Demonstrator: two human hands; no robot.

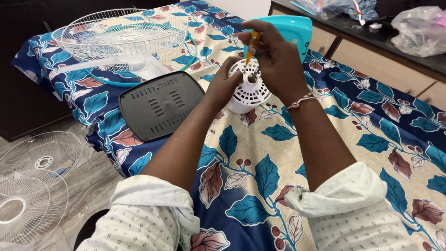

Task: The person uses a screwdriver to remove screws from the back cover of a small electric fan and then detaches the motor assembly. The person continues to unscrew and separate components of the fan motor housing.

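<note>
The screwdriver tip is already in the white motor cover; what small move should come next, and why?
Probably turn the screwdriver in place. The right hand holds it upright with the tip down in the top of the white motor cover, while the left hand steadies the cover's side on the bedsheet.
</note>
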